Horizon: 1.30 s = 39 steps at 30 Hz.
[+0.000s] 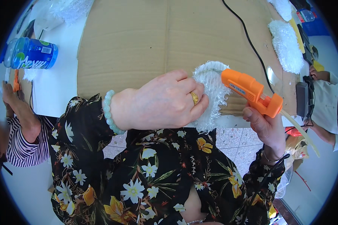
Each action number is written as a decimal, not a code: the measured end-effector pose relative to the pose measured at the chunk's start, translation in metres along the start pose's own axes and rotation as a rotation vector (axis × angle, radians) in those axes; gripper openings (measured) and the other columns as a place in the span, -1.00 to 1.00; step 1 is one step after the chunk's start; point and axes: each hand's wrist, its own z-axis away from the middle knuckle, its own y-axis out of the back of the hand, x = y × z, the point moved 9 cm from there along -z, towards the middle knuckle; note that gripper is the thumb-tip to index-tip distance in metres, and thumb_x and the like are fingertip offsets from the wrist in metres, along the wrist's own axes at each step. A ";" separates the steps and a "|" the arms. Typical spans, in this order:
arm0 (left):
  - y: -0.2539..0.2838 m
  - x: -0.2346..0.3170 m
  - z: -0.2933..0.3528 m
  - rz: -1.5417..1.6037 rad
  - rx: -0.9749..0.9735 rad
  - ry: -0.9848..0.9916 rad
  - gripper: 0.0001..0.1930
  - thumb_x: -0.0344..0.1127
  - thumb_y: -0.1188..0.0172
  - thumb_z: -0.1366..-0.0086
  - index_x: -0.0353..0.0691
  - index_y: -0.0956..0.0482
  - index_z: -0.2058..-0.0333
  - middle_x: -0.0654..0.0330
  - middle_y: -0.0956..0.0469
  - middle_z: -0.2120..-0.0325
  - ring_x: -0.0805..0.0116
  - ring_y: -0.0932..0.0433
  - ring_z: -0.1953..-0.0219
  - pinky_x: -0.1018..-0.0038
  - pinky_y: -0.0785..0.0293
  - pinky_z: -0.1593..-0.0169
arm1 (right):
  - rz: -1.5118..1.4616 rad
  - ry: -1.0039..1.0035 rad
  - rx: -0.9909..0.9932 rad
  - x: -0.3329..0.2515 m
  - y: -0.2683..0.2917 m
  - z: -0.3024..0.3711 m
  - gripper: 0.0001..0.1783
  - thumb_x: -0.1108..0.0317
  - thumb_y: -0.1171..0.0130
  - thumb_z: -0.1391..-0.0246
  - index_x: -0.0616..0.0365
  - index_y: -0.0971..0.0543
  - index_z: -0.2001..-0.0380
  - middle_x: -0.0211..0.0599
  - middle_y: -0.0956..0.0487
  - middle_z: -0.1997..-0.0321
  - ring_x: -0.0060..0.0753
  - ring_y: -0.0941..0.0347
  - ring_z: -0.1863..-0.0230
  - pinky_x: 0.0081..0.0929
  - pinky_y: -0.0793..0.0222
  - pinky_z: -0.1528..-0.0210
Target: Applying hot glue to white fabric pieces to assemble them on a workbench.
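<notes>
White fluffy fabric (214, 90) sits right of the frame's centre, pinched in my left hand (167, 101), while my right hand (266, 127) grips an orange glue gun (247, 89), nose near the fabric's upper edge: a gluing step, I judge, whose next move calls for steady aim.

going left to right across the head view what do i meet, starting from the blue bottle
Blue bottle, pale green bead bracelet, left hand, held fluffy white piece, orange glue gun, grey box.
</notes>
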 end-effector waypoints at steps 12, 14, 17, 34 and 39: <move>0.001 -0.001 -0.001 -0.007 0.045 -0.005 -0.69 -0.33 -0.12 0.09 -0.35 -0.51 0.32 0.13 -0.51 0.38 0.37 -0.44 0.40 0.48 -0.39 0.31 | -0.005 -0.026 0.063 0.009 0.016 0.009 -0.71 0.19 -0.19 -0.11 0.21 -0.44 0.35 -0.51 -0.41 0.57 -0.80 -0.20 0.64 -0.79 -0.10 0.62; -0.001 -0.002 -0.001 0.017 0.001 0.004 -0.68 -0.36 -0.13 0.08 -0.35 -0.51 0.28 0.06 -0.54 0.27 0.35 -0.44 0.40 0.45 -0.43 0.27 | -0.009 0.005 0.035 0.002 0.012 0.006 -0.71 0.18 -0.19 -0.11 0.20 -0.44 0.37 -0.53 -0.39 0.58 -0.80 -0.19 0.64 -0.78 -0.09 0.61; -0.001 -0.002 -0.002 0.028 -0.009 0.006 -0.67 -0.36 -0.13 0.08 -0.35 -0.51 0.27 0.06 -0.54 0.26 0.35 -0.44 0.40 0.45 -0.42 0.27 | 0.001 0.063 -0.017 -0.005 0.002 -0.003 -0.71 0.17 -0.20 -0.11 0.19 -0.45 0.40 -0.56 -0.36 0.59 -0.79 -0.17 0.64 -0.77 -0.06 0.61; -0.002 -0.002 -0.003 0.002 -0.012 0.006 -0.65 -0.36 -0.14 0.12 -0.33 -0.51 0.27 0.06 -0.54 0.25 0.35 -0.45 0.41 0.45 -0.43 0.26 | -0.033 0.044 0.072 0.010 0.015 0.007 -0.73 0.19 -0.18 -0.12 0.20 -0.45 0.39 -0.52 -0.40 0.58 -0.81 -0.19 0.65 -0.79 -0.07 0.63; 0.004 -0.002 -0.007 -0.040 0.059 -0.003 -0.77 -0.34 -0.10 0.05 -0.31 -0.50 0.38 0.24 -0.45 0.49 0.40 -0.46 0.42 0.50 -0.39 0.32 | -0.092 -0.043 0.111 0.017 0.028 0.016 -0.75 0.23 -0.17 -0.09 0.21 -0.45 0.36 -0.51 -0.40 0.58 -0.80 -0.21 0.64 -0.78 -0.06 0.63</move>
